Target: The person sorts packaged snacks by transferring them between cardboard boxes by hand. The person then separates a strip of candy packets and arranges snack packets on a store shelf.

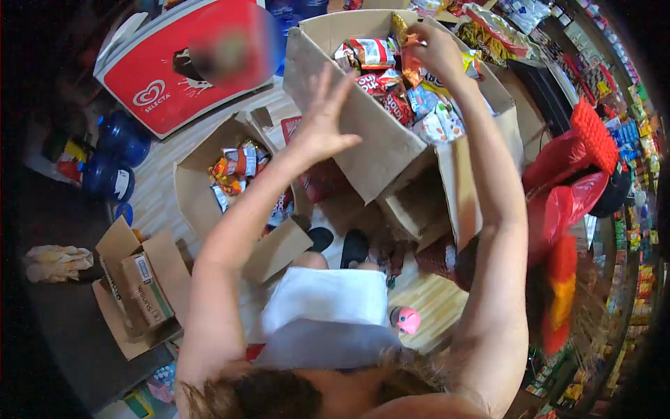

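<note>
A large cardboard box (pixel 363 150) full of snack packets stands in front of me, its flaps open. Over its far side, my right hand (pixel 434 54) is closed with its fingertips on a shiny gold-orange snack packet (pixel 400 31). Red packets (pixel 396 108), a blue packet (pixel 423 101) and a white patterned packet (pixel 441 124) lie nearer in the same box. My left hand (pixel 324 122) is empty, fingers spread, by the box's left side; I cannot tell if it touches the cardboard.
A smaller open box (pixel 195 185) with several snack packets sits on the floor at left. Closer lies an opened carton (pixel 148 290). A red Selecta freezer (pixel 174 70) and blue water jugs (pixel 122 140) stand beyond. Red plastic bags (pixel 565 188) hang at right beside stocked shelves (pixel 638 244).
</note>
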A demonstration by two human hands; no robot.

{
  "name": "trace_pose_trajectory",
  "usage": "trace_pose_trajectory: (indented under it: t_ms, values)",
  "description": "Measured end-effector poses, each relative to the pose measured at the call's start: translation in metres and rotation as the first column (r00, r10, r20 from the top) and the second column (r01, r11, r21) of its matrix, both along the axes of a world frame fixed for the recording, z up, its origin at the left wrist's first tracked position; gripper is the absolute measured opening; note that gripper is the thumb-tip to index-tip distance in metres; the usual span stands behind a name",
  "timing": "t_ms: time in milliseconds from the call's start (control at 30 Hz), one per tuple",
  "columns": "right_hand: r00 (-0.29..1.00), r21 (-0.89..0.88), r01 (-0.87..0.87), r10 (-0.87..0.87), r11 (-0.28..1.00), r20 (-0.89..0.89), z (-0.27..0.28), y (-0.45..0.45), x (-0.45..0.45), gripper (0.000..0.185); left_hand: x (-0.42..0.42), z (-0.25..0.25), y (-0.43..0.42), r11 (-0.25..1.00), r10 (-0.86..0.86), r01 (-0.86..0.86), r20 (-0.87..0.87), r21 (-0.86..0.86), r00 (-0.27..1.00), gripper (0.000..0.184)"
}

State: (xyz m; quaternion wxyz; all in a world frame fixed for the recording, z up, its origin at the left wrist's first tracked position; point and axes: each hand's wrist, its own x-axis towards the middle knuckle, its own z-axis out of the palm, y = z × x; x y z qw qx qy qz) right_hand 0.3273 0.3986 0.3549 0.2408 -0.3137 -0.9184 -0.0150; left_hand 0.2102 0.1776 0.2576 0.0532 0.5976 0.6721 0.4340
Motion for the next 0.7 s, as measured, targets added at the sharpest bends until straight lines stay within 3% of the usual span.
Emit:
trace_pose_trajectory:
  t_ms: [67,100,167,233,267,300,400,433,533,567,600,700]
  values:
    - [0.985,0.046,-0.056,0.048,0.997,0.164,-0.025,0.072,0.009,0.051,0.011,0.007,0.024,0.996,-0.089,0.088,-0.087,-0.020,0.992,0.107]
    - [0.976,0.056,-0.045,0.032,0.997,0.213,-0.037,0.093,0.016,0.059,0.013,0.006,0.029,0.985,-0.155,0.158,-0.052,0.071,0.987,0.093]
    - [0.952,0.072,-0.024,0.001,0.997,0.306,-0.055,0.126,0.020,0.075,0.008,0.004,0.037,0.979,-0.196,0.201,-0.131,0.022,0.972,0.078]
    - [0.889,0.050,0.201,-0.204,0.978,0.409,-0.064,0.139,0.013,0.085,0.008,0.002,0.036,0.972,-0.231,0.236,-0.161,0.015,0.959,0.060]
    - [0.838,0.048,0.310,-0.297,0.949,0.458,-0.068,0.142,0.009,0.090,0.009,0.002,0.034,0.972,-0.228,0.235,-0.173,0.018,0.958,0.060]
    - [0.882,0.001,0.247,-0.225,0.969,0.414,-0.078,0.152,0.007,0.095,0.009,0.002,0.032,0.972,-0.225,0.232,-0.187,0.019,0.956,0.060]
    - [0.788,-0.031,0.271,-0.203,0.962,0.582,-0.106,0.165,-0.004,0.088,0.010,-0.003,0.029,0.976,-0.212,0.216,-0.120,0.026,0.970,0.059]
    - [0.817,0.011,0.255,-0.222,0.967,0.532,-0.116,0.161,-0.004,0.064,0.011,-0.003,0.029,0.976,-0.212,0.217,-0.123,0.026,0.970,0.059]
    - [0.909,0.013,0.181,-0.172,0.983,0.379,-0.126,0.168,0.005,0.044,0.010,-0.004,0.030,0.973,-0.209,0.220,-0.138,0.065,0.968,0.061]
    - [0.938,0.029,0.086,-0.091,0.996,0.335,-0.123,0.175,0.009,0.038,0.009,-0.005,0.031,0.971,-0.219,0.231,-0.141,0.069,0.965,0.061]
    - [0.956,0.007,0.130,-0.127,0.992,0.266,-0.114,0.170,0.010,0.038,0.009,-0.005,0.031,0.968,-0.228,0.240,-0.143,0.071,0.963,0.061]
    - [0.981,-0.071,-0.130,0.118,0.989,-0.152,-0.084,0.160,0.020,0.038,0.004,-0.007,0.032,0.967,-0.227,0.243,-0.187,0.072,0.956,0.066]
